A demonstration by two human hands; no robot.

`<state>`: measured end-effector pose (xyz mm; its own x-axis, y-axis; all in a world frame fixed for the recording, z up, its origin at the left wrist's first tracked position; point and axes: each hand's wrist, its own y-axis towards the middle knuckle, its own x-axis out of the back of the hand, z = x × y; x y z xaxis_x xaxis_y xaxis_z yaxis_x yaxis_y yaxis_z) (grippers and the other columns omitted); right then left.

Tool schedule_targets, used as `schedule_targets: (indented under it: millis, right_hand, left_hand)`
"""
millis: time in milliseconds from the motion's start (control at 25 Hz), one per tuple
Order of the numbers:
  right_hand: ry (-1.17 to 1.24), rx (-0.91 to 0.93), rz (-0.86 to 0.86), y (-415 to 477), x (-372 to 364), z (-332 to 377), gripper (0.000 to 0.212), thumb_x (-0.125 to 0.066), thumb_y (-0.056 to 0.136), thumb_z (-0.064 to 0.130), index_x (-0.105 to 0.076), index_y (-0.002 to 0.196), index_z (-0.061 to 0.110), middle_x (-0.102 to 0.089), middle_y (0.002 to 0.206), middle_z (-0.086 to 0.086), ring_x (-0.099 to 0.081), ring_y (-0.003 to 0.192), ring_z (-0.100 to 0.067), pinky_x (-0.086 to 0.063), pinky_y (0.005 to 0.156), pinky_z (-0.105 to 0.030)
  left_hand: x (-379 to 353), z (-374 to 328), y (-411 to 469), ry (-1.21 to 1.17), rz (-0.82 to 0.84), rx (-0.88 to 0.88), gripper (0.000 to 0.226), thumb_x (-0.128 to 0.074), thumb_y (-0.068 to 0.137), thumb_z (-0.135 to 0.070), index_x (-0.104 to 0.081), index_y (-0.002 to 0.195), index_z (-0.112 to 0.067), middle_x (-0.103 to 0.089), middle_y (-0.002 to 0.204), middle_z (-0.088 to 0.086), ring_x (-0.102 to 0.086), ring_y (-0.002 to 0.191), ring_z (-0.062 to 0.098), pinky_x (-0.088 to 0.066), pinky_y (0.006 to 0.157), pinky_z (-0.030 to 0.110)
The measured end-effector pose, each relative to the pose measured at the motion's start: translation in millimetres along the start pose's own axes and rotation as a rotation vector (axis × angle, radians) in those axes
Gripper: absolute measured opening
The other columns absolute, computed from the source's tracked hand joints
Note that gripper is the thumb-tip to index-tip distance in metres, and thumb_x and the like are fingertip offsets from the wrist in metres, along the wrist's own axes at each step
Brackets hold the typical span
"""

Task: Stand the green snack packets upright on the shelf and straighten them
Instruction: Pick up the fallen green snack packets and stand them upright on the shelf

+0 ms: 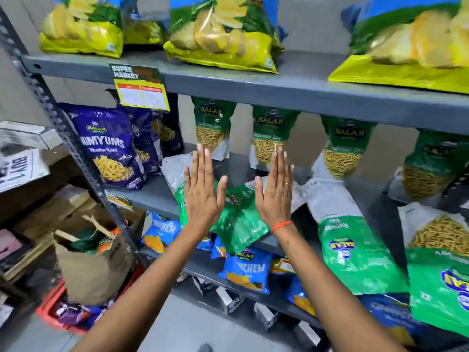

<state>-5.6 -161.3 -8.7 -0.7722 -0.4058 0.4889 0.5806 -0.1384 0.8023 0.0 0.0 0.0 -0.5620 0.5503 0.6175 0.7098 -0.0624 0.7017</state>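
Several green snack packets stand upright along the back of the middle shelf (152, 196), such as one (212, 123) at the left and another (271, 133) beside it. Others lie flat at the front: one crumpled packet (241, 219) under my hands, a long one (355, 247) hanging over the shelf edge, and one (439, 275) at the far right. My left hand (203, 191) and my right hand (275, 191) are held flat, fingers straight, palms down above the fallen packets. Neither hand holds anything.
Purple snack packets (109, 146) stand at the left of the same shelf. Yellow chip bags (223, 34) fill the upper shelf, with a price tag (140, 90) on its edge. Blue packets (246, 270) sit on the lower shelf. A brown paper bag (91, 265) stands on the floor.
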Motion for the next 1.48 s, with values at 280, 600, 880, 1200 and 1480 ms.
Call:
schedule_targets:
  millis: [280, 600, 880, 1200, 1480]
  right_hand:
    - [-0.094, -0.075, 0.564, 8, -100, 20, 0.051, -0.042, 0.093, 0.027, -0.033, 0.14, 0.008, -0.035, 0.149, -0.019, -0.028, 0.141, -0.03, -0.019, 0.119, -0.047]
    - [-0.242, -0.114, 1.015, 21, -154, 24, 0.04, -0.033, 0.097, 0.031, -0.048, 0.123, 0.004, -0.057, 0.125, -0.027, -0.053, 0.116, -0.039, -0.038, 0.102, -0.048]
    - [-0.302, 0.025, 1.034, 5, -144, -1, 0.044, -0.033, 0.096, 0.032, -0.037, 0.136, 0.013, -0.048, 0.138, -0.013, -0.046, 0.124, -0.029, -0.031, 0.105, -0.041]
    - [0.003, -0.262, 1.254, 28, -134, -20, 0.017, -0.045, 0.093, 0.022, -0.056, 0.097, 0.011, -0.054, 0.095, -0.015, -0.053, 0.097, -0.024, -0.038, 0.079, -0.029]
    - [0.298, -0.656, 1.182, 54, -145, -12, 0.023, -0.055, 0.09, 0.014, -0.064, 0.07, 0.006, -0.057, 0.067, -0.001, -0.049, 0.061, -0.009, -0.038, 0.056, -0.015]
  left_hand:
    - [-30, 116, 13, 0.086, 0.341, 0.077, 0.062, -0.026, 0.096, -0.041, -0.01, 0.148, -0.011, -0.011, 0.159, 0.008, -0.005, 0.147, 0.017, -0.012, 0.121, 0.044]
    - [-35, 188, 13, -0.113, 0.638, -0.047, 0.048, -0.041, 0.094, -0.009, -0.034, 0.141, -0.005, -0.022, 0.156, 0.014, -0.019, 0.146, 0.026, -0.017, 0.119, 0.034]
    - [-27, 198, 23, -0.089, 0.727, -0.001, 0.069, -0.047, 0.087, 0.001, -0.018, 0.147, -0.016, -0.022, 0.157, 0.007, -0.03, 0.142, 0.023, -0.039, 0.11, 0.042]
    - [-28, 195, 22, -0.09, 0.638, 0.02, 0.053, -0.048, 0.092, -0.004, -0.032, 0.142, -0.011, -0.033, 0.153, 0.005, -0.039, 0.137, 0.023, -0.042, 0.108, 0.04]
    - [-28, 186, 38, -0.211, 0.331, 0.282, 0.035, -0.052, 0.093, -0.031, -0.05, 0.126, -0.041, -0.067, 0.122, -0.003, -0.063, 0.109, 0.01, -0.05, 0.081, 0.018]
